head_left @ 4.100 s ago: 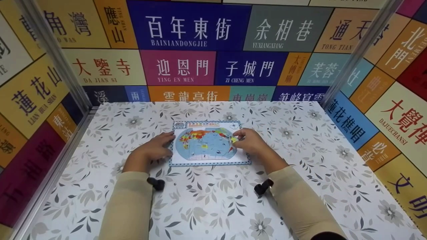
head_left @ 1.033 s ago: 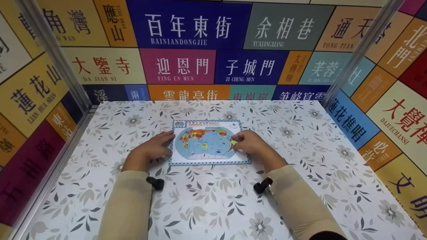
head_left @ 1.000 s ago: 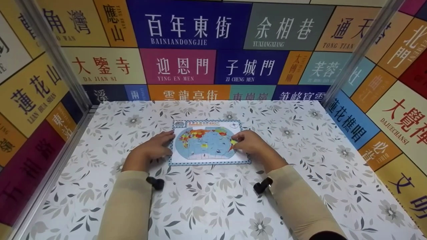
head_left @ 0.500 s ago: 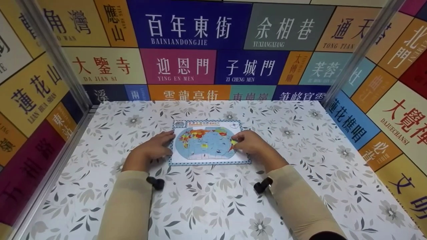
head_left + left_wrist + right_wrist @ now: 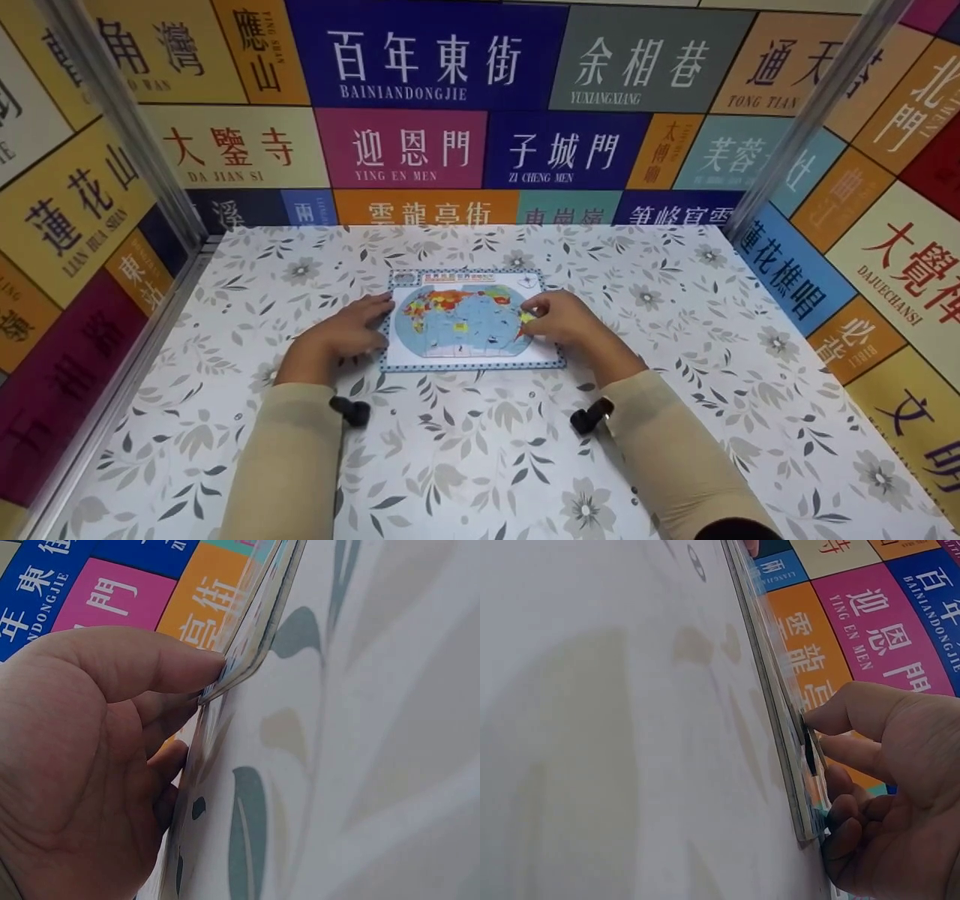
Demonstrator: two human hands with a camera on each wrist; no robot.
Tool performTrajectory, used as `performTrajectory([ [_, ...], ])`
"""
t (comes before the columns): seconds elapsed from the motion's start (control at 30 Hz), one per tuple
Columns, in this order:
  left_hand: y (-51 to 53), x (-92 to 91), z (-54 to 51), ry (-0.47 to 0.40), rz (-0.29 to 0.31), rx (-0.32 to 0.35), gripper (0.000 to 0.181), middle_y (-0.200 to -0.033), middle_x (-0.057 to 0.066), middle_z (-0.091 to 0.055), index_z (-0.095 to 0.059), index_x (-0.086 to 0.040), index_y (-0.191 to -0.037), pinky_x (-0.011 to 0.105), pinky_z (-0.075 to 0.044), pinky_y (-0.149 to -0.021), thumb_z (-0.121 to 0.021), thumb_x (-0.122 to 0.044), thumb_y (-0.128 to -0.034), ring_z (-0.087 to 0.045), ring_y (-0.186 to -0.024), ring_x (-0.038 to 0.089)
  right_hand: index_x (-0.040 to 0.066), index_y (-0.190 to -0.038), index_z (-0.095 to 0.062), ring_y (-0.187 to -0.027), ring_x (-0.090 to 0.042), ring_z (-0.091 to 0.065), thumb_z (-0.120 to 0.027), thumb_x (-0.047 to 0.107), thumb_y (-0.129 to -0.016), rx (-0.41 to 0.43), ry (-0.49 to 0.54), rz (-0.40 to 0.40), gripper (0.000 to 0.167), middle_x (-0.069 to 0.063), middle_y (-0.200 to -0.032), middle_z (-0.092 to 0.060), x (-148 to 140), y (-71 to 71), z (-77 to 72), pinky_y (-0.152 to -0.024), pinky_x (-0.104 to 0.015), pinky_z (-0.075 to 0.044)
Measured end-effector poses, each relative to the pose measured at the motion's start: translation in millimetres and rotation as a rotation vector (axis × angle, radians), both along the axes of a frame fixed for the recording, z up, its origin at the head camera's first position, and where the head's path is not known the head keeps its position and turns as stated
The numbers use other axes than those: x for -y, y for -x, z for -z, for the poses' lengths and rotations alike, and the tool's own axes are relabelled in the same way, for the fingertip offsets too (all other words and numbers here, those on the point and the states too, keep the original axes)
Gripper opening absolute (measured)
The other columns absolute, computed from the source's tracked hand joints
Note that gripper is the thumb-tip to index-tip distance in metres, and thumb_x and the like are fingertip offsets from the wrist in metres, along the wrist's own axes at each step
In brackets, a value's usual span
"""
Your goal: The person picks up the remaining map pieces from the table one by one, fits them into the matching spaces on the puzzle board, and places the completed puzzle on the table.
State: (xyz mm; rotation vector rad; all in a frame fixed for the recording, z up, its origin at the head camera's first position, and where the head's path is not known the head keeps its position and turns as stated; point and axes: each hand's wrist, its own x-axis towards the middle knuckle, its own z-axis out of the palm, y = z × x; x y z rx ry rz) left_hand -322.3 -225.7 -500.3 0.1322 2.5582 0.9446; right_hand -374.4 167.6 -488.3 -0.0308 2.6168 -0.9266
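A world-map jigsaw puzzle (image 5: 469,322) in a dotted blue frame lies on the table, mostly filled with blue sea and coloured land. My left hand (image 5: 341,334) rests at its left edge; in the left wrist view the thumb (image 5: 191,671) touches the board's edge near a corner, with the other fingers loosely bent beside it. At the map's right side my right hand (image 5: 566,322) pinches a thin puzzle piece (image 5: 814,754), seen edge-on and tilted at the board's surface in the right wrist view. The fingers hide most of that piece in the head view.
A floral white cloth (image 5: 465,450) covers the table. Panels with large Chinese lettering (image 5: 427,60) enclose the back and both sides, with metal posts (image 5: 817,120) at the corners. A small black camera (image 5: 351,412) sits at each wrist.
Compared with four seconds ago, the right fingertips have shifted slightly at the map's right side, and the coloured patch beside them looks different. Over the last second both hands stay almost still.
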Motion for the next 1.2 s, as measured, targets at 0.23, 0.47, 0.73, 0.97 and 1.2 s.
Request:
performTrajectory([
  [0.23, -0.4, 1.6, 0.0, 0.006, 0.013, -0.006, 0.082, -0.183, -0.011, -0.011, -0.032, -0.029, -0.17, 0.064, -0.005, -0.137, -0.066, -0.024, -0.0959, 0.0, -0.171, 0.031, 0.026, -0.132, -0.076, -0.114, -0.024, -0.061, -0.086, 0.032, -0.085, -0.029, 0.003, -0.029, 0.049, -0.004, -0.128, -0.069, -0.4, -2.1, 0.0, -0.095, -0.036, -0.052],
  [0.47, -1.1, 1.6, -0.8, -0.004, 0.009, -0.011, 0.082, -0.182, -0.012, -0.011, -0.032, -0.029, -0.17, 0.062, -0.006, -0.137, -0.066, -0.022, -0.0956, 0.0, -0.171, 0.03, 0.026, -0.132, -0.077, -0.12, -0.024, -0.062, -0.085, 0.032, -0.086, -0.036, 0.009, -0.037, 0.048, -0.004, -0.135, -0.069, 2.6, -2.7, 1.5, -0.107, -0.041, -0.053],
  [0.73, -0.2, -0.1, -0.5, -0.01, 0.01, -0.012, 0.081, -0.183, -0.011, -0.011, -0.032, -0.027, -0.17, 0.062, -0.006, -0.137, -0.066, -0.023, -0.0965, 0.001, -0.171, 0.03, 0.025, -0.132, -0.077, -0.12, -0.024, -0.063, -0.086, 0.033, -0.084, -0.036, 0.016, -0.009, 0.05, -0.004, -0.137, -0.069, 1.3, -4.3, -0.1, -0.107, -0.04, -0.054],
  [0.97, 0.0, -0.2, -0.5, 0.004, 0.006, -0.009, 0.081, -0.182, -0.014, -0.011, -0.032, -0.028, -0.17, 0.061, -0.005, -0.137, -0.066, -0.023, -0.0963, 0.0, -0.171, 0.029, 0.027, -0.133, -0.075, -0.122, -0.024, -0.064, -0.085, 0.033, -0.086, 0.035, -0.012, 0.015, 0.048, -0.002, -0.138, -0.068, 4.9, -2.8, -6.3, -0.108, -0.039, -0.053],
  [1.2, 0.5, 1.1, 0.3, -0.002, 0.005, -0.003, 0.082, -0.182, -0.014, -0.011, -0.032, -0.029, -0.17, 0.062, -0.005, -0.137, -0.066, -0.023, -0.0958, 0.0, -0.171, 0.029, 0.02, -0.133, -0.076, -0.121, -0.024, -0.065, -0.083, 0.031, -0.09, 0.002, -0.104, -0.042, 0.045, -0.003, -0.137, -0.071, 9.1, 3.0, -11.9, -0.109, -0.042, -0.055],
])
